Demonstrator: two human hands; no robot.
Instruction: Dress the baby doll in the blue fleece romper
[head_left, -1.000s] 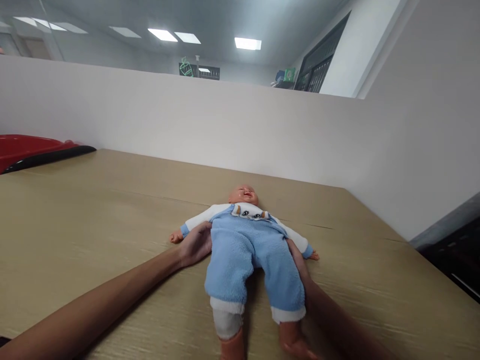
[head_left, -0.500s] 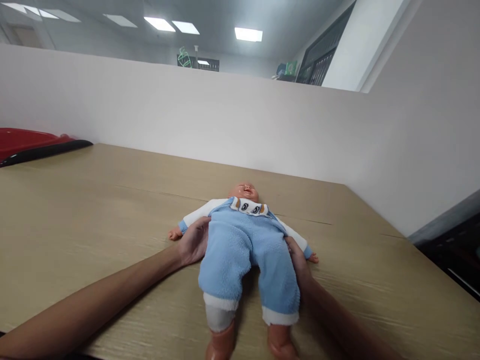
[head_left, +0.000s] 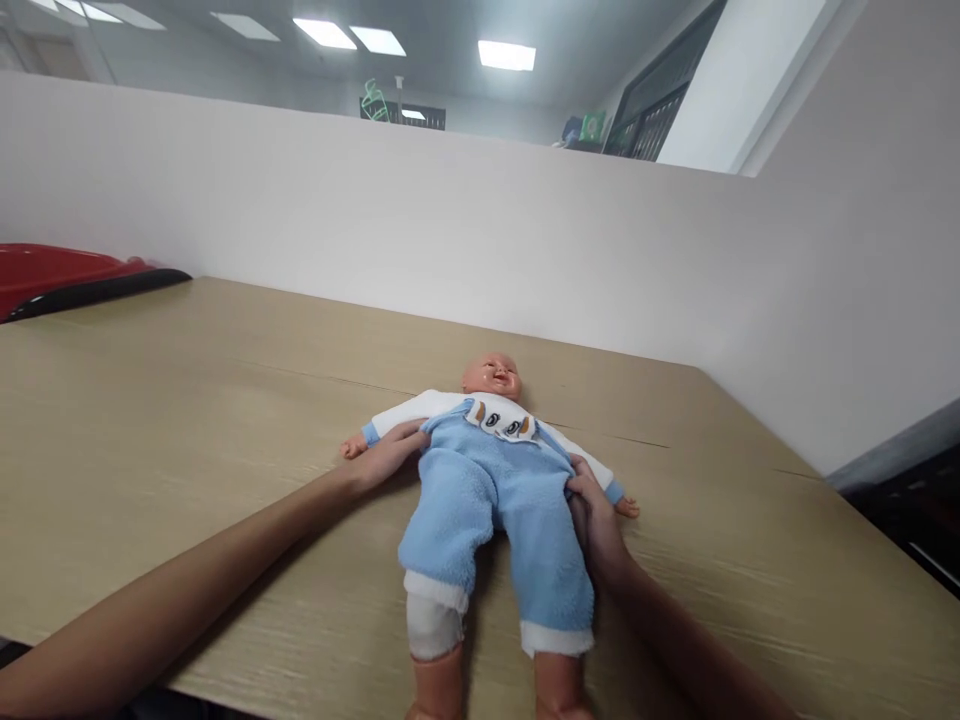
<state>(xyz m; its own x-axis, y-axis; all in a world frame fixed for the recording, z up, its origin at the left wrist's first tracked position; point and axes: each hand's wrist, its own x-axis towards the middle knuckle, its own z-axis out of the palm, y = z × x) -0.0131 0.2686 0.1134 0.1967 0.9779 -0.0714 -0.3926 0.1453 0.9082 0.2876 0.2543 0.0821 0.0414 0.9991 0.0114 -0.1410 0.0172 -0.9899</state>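
Observation:
A baby doll [head_left: 493, 376] lies face up on a wooden table [head_left: 225, 420], its feet toward me and its arms spread out. It wears a white long-sleeved top with blue cuffs and fuzzy light blue overalls [head_left: 457, 510] with a face patch on the bib. White cloth shows below the trouser cuff on the leg at the left. At the left side of the waist, my left hand [head_left: 394, 450] is closed on the overalls' edge. My right hand [head_left: 598, 515] grips the overalls at the opposite side; some fingertips of both hands are hidden by the fabric.
A red object with a black rim [head_left: 67, 280] rests at the table's far left. Behind the table stands a white wall [head_left: 450, 220] with a glass pane above it. Dark shelving or a frame [head_left: 907, 510] is beyond the right edge.
My left hand has moved up along the doll's side, and its fingers have closed at the waist. My right fingers now curl over the overalls' side. The doll's head shows more fully.

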